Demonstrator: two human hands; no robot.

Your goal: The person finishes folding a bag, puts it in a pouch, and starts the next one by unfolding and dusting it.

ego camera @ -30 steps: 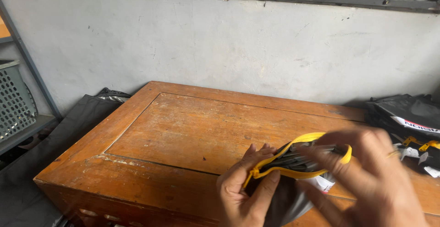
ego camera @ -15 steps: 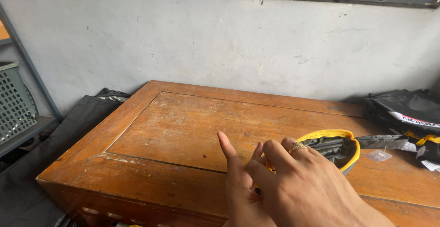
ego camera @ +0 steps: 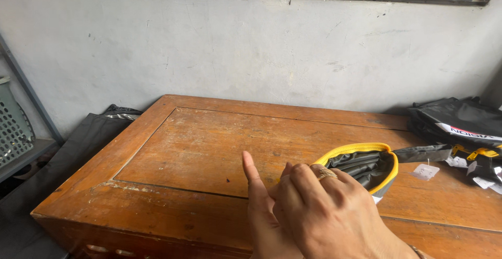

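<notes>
Both hands sat low at the near edge of the wooden table (ego camera: pixel 209 133), bunched together over the front rail. The right hand (ego camera: pixel 327 212) lay on top, fingers curled and pressed close, a ring on one finger, its knuckles turned up at the camera. Beneath and just left of it the left hand (ego camera: pixel 261 212) showed mostly as a thumb sticking straight up; its other fingers were hidden under the right hand, so whether they gripped anything could not be told. Right beside the knuckles, touching or nearly so, lay the dark grey pouch with yellow trim (ego camera: pixel 366 165), its yellow-rimmed mouth open and facing the hands; whether the fingertips pinched its edge could not be seen. A small clear plastic tag (ego camera: pixel 424 171) rested on the tabletop just past it. Farther right, a pile of black bags (ego camera: pixel 460 128) lay heaped at the table's far right end. Off to the left, a green plastic basket (ego camera: pixel 13 128) stood on a shelf.
</notes>
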